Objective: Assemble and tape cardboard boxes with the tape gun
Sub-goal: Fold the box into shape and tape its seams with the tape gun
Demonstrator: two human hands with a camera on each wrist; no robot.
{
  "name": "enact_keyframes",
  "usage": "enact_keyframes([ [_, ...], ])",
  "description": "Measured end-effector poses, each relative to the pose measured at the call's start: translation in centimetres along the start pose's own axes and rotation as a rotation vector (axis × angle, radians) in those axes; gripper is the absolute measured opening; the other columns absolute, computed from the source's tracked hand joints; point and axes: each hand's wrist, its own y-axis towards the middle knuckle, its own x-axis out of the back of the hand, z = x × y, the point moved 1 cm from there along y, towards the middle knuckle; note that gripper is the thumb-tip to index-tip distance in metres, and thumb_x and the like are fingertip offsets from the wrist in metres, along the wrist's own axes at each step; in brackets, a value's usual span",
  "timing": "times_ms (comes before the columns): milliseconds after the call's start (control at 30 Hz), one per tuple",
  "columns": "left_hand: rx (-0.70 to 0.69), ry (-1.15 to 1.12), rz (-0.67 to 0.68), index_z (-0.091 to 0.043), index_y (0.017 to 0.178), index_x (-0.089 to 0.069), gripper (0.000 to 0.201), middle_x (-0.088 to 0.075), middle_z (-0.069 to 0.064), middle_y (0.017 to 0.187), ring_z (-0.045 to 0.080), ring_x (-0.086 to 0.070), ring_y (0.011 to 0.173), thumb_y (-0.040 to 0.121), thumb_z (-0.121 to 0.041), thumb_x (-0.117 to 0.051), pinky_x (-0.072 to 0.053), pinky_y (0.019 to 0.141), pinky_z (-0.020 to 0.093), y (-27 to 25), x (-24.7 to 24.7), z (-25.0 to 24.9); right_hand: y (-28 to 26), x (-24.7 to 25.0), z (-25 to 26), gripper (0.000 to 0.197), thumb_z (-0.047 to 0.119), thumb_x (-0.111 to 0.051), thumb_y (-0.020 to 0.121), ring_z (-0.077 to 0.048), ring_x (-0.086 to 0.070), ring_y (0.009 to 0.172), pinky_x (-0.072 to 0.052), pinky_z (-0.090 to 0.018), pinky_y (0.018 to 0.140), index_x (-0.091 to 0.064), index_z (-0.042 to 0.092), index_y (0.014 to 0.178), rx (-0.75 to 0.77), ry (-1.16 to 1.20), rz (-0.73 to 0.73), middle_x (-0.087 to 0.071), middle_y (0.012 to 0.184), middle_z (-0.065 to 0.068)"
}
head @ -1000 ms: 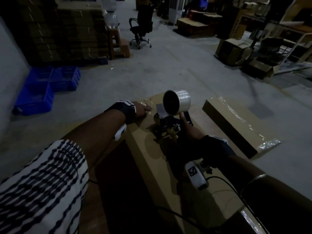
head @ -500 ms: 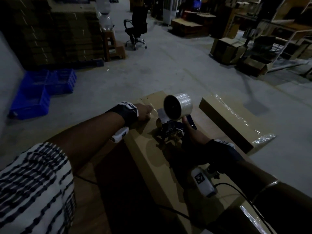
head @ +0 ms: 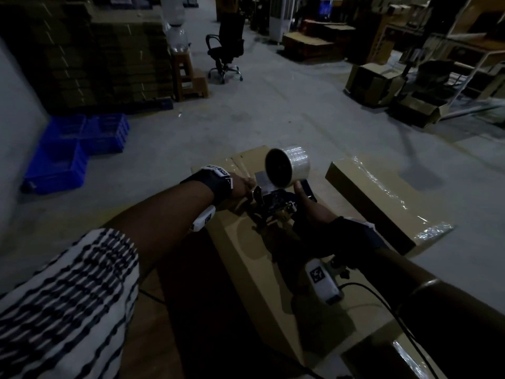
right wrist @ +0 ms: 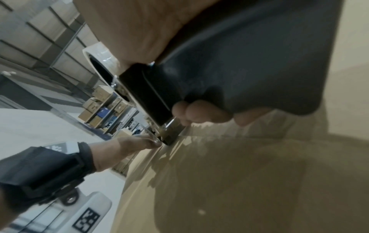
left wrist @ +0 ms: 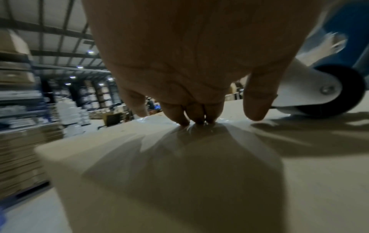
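Cardboard box (head: 246, 258), 1, flat on floor; tape gun (head: 276, 198) near its far edge, handle gripped by right hand (head: 314, 212); left hand (head: 241, 184) fingertips (left wrist: 196, 119) straight, pressing tape down.

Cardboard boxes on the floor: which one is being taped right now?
The near box under both hands: the left hand presses tape onto it and the right hand holds the tape gun on it. The box to its right, already taped, lies untouched.
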Motion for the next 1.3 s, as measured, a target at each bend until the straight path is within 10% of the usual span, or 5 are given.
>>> enact_keyframes([
  [533,0.054,-0.198,-0.056,-0.019,0.155,-0.015,0.059,-0.019,0.008,0.160,0.029,-0.025,0.144,0.103,-0.031,-0.041,-0.027,0.108,0.027,0.0,1.3,-0.4,-2.8,1.1,0.5,0.083,0.089,-0.032,0.082,-0.022,-0.063,0.078,-0.049,-0.037,0.071,-0.063,0.019,0.114,-0.065,-0.077,0.015,-0.065,0.084,-0.004],
  [767,0.026,-0.197,-0.026,-0.024,0.151,-0.031,0.058,-0.031,0.005,0.156,0.028,-0.039,0.136,0.098,-0.042,-0.046,-0.034,0.105,0.030,0.6,0.5,0.2,-4.2,1.1,0.0,0.090,0.091,-0.030,0.081,-0.026,-0.065,0.105,-0.052,-0.049,0.097,-0.056,0.021,0.131,-0.026,-0.056,0.081,-0.066,0.119,-0.009],
  [900,0.011,-0.219,-0.049,-0.027,0.154,-0.019,0.069,-0.018,0.005,0.161,0.028,-0.031,0.141,0.093,-0.038,-0.052,-0.034,0.103,0.029,0.0,0.9,-0.2,-5.7,2.2,-1.8,0.085,0.086,-0.034,0.081,-0.012,-0.063,0.068,-0.048,-0.033,0.068,-0.062,0.017,0.123,-0.047,-0.011,0.075,-0.068,0.081,0.001],
  [1033,-0.009,-0.230,-0.002,-0.017,0.155,-0.015,0.068,-0.006,0.004,0.163,0.026,-0.017,0.147,0.097,-0.031,-0.049,-0.025,0.112,0.031,-0.5,1.0,-0.7,-7.0,2.8,-2.5,0.074,0.089,-0.042,0.062,-0.025,-0.059,0.111,-0.045,-0.052,0.107,-0.057,0.030,0.105,-0.042,0.064,0.061,-0.059,0.129,-0.007],
  [1300,-0.070,-0.160,-0.171,-0.012,0.153,-0.020,0.079,-0.025,0.012,0.158,0.032,-0.038,0.136,0.092,-0.046,-0.057,-0.038,0.108,0.037,-3.1,0.9,-2.3,-7.4,2.6,-2.4,0.058,0.092,-0.039,0.069,-0.027,-0.057,0.121,-0.039,-0.056,0.113,-0.058,0.046,0.098,-0.013,0.063,0.103,-0.057,0.138,-0.008],
])
